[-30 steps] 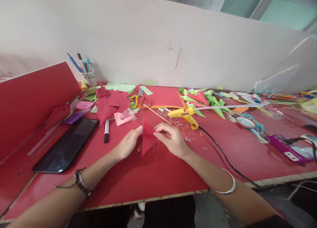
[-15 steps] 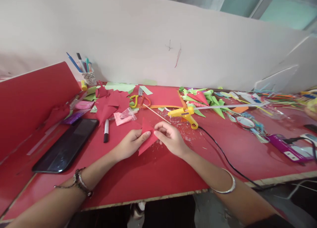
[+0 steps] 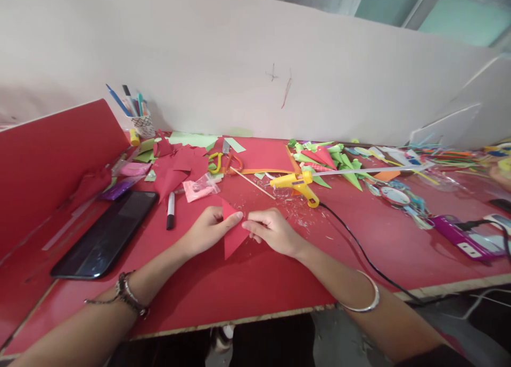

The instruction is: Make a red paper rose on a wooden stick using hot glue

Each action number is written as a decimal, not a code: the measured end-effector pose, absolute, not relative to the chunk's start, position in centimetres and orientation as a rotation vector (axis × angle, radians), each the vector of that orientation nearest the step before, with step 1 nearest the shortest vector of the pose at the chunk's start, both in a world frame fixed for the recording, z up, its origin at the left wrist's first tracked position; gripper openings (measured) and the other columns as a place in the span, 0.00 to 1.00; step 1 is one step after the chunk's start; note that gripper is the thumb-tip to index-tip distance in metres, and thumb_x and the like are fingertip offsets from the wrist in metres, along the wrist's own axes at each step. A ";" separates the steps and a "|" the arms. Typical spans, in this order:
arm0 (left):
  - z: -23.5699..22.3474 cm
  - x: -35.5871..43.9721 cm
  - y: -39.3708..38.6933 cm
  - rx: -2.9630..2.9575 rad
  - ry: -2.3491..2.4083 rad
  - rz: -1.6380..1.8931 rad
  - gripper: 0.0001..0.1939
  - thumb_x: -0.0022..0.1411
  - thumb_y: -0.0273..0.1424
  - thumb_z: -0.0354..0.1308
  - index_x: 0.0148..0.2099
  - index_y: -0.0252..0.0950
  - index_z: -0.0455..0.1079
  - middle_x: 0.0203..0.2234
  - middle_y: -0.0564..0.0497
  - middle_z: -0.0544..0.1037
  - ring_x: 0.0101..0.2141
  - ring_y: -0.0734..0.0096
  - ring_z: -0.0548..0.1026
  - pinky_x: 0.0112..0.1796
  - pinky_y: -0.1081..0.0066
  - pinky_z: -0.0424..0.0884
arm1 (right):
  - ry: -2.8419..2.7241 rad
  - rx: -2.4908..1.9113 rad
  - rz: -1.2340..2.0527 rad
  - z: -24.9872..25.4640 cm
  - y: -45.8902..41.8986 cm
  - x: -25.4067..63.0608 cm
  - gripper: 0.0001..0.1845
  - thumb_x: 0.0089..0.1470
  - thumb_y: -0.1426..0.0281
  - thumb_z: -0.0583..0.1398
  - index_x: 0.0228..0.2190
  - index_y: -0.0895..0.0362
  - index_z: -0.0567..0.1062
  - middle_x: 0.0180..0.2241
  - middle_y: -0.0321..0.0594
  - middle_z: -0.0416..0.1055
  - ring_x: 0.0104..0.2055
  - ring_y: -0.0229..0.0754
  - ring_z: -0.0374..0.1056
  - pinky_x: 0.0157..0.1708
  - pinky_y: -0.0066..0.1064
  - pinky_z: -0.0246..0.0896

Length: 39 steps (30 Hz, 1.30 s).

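Observation:
A small piece of red paper point(image 3: 232, 240), pointed at its top and bottom, is held above the red table. My left hand point(image 3: 208, 230) pinches it from the left, thumb flat on its face and fingers behind. At its right edge my right hand point(image 3: 273, 230) is closed, with thumb and fingertips pinching the paper; the fingers behind are partly hidden. Just beyond my hands lie a packet of pink material point(image 3: 200, 188), a thin wooden stick point(image 3: 253, 183) and a yellow glue gun point(image 3: 297, 184) with a long clear glue stick in its back.
Scissors point(image 3: 216, 164), red paper scraps point(image 3: 187, 162) and green and red paper cones point(image 3: 339, 159) lie along the back. A phone point(image 3: 106, 236) and a marker point(image 3: 171, 211) are on the left. The glue gun's cord point(image 3: 359, 247) crosses the right side near a purple power strip point(image 3: 459, 238). Another person's hand point(image 3: 499, 175) shows at far right.
The red paper was upright, nearly edge-on; it has been turned so its face shows. My left thumb has moved over its face, and my right hand has come slightly lower and left.

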<state>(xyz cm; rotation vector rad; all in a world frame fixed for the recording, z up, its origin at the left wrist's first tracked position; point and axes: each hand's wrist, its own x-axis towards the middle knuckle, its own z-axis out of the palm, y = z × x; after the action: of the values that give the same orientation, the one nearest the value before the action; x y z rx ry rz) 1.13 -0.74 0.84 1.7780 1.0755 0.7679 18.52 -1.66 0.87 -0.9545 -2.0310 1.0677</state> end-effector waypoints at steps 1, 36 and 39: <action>0.8 1.1 -0.7 1.778 1.090 0.771 0.25 0.55 0.44 0.47 0.15 0.35 0.48 0.12 0.59 0.48 0.16 0.83 0.48 0.16 0.78 0.46 | -2.041 -0.950 1.058 0.9 -1.7 18.5 0.19 0.54 0.63 0.51 0.15 0.57 0.61 0.13 0.30 0.59 0.18 0.30 0.58 0.22 0.24 0.53; 1.4 1.0 -1.5 1.747 0.824 0.674 0.17 0.59 0.33 0.39 0.27 0.32 0.66 0.17 0.56 0.61 0.20 0.78 0.60 0.27 0.76 0.61 | -1.639 -0.850 1.261 0.7 -1.4 18.3 0.07 0.50 0.67 0.57 0.25 0.57 0.66 0.19 0.31 0.65 0.22 0.31 0.62 0.23 0.25 0.57; 1.7 1.0 -1.5 1.740 0.798 0.673 0.17 0.58 0.32 0.39 0.29 0.31 0.66 0.20 0.54 0.65 0.20 0.79 0.60 0.26 0.76 0.62 | -1.625 -0.849 1.254 0.6 -1.4 18.3 0.05 0.50 0.69 0.57 0.26 0.56 0.64 0.19 0.30 0.65 0.22 0.31 0.62 0.24 0.24 0.57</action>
<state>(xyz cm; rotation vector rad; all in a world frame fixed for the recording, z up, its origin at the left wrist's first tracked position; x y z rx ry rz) 0.98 -1.55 1.68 1.7396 0.7984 0.6729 18.26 -1.39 0.65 -0.8490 -1.6251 1.2543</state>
